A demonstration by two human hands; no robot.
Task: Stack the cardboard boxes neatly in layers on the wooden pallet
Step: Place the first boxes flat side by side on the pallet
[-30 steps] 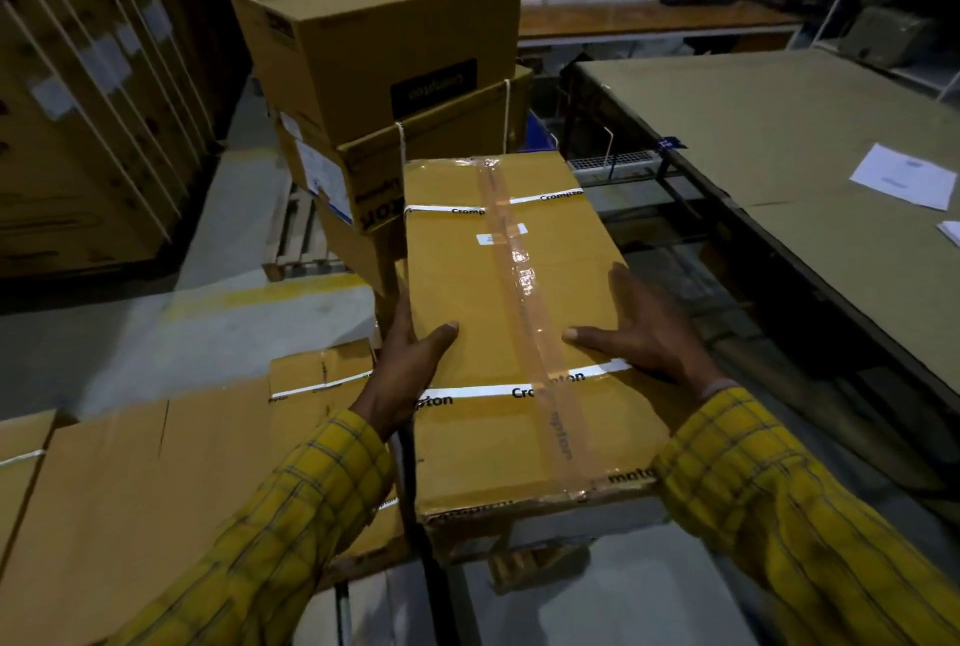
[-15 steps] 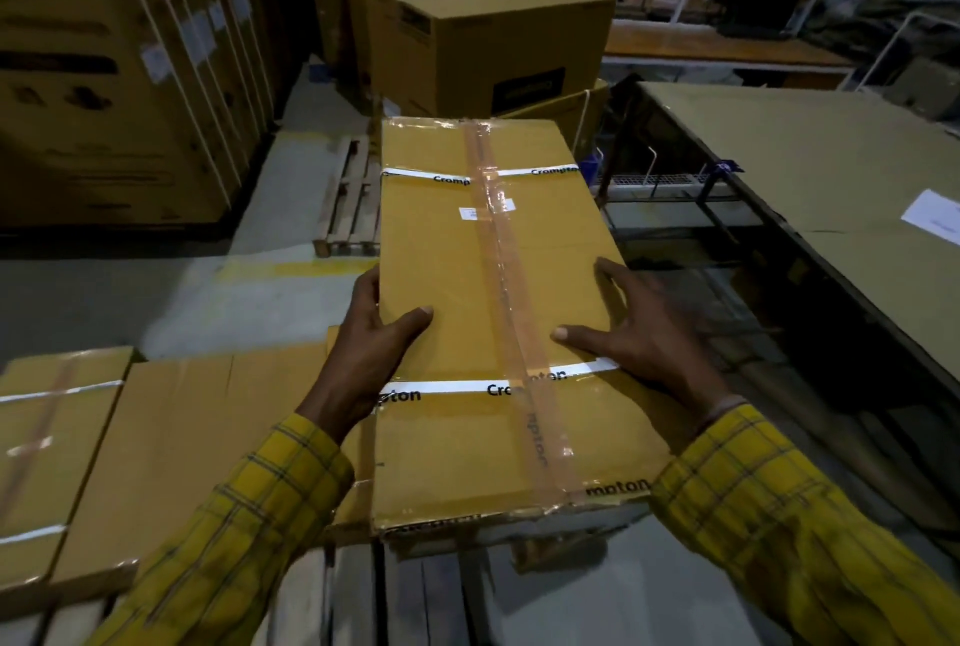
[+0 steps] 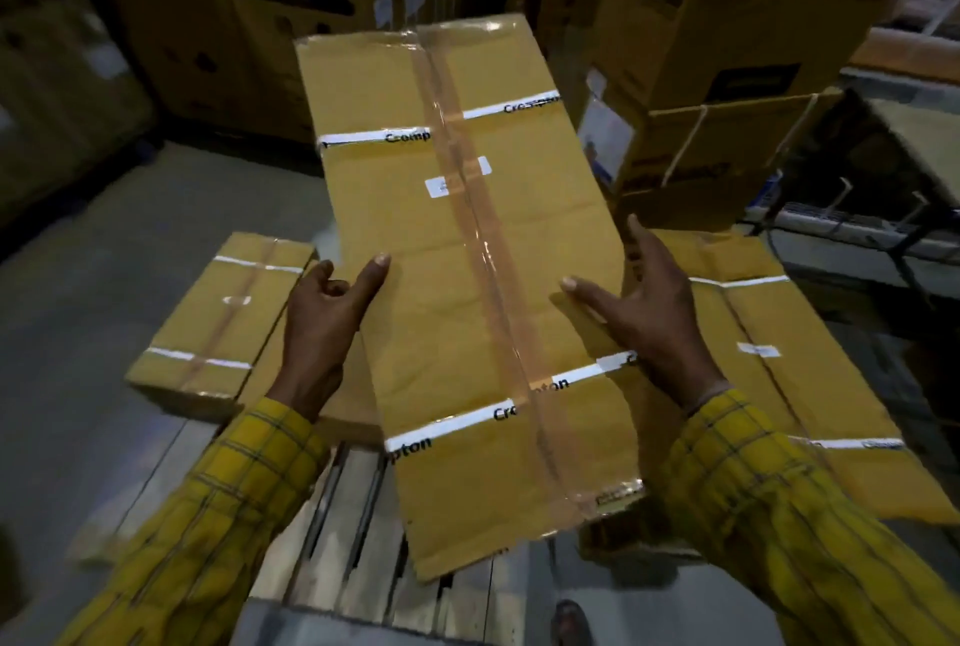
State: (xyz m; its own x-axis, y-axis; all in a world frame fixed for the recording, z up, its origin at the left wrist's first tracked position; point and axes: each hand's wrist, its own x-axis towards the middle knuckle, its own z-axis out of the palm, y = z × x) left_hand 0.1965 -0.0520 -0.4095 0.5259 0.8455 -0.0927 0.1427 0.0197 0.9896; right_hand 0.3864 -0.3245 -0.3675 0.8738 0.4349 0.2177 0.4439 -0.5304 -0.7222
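I hold a long flat cardboard box (image 3: pixel 467 250), sealed with clear tape and two white printed straps, above the wooden pallet (image 3: pixel 343 541). My left hand (image 3: pixel 324 318) grips its left edge, thumb on top. My right hand (image 3: pixel 649 312) grips the right edge, thumb on top. The box is tilted, far end raised and turned slightly left. On the pallet lie similar flat boxes: one at the left (image 3: pixel 223 323) and one at the right (image 3: pixel 779 370), both partly hidden by my arms and the held box.
Two larger cartons (image 3: pixel 727 26) are stacked behind at the right, the lower one (image 3: pixel 691 156) tied with string. Tall cartons (image 3: pixel 234 21) line the back wall. A dark-framed table (image 3: pixel 919 141) stands far right. Grey concrete floor (image 3: pixel 78 333) lies left. A foot (image 3: pixel 571 619) shows at the bottom.
The view has swung left and down. The held box has turned leftward over the pallet, and a flat box on the right of the pallet has come into sight.
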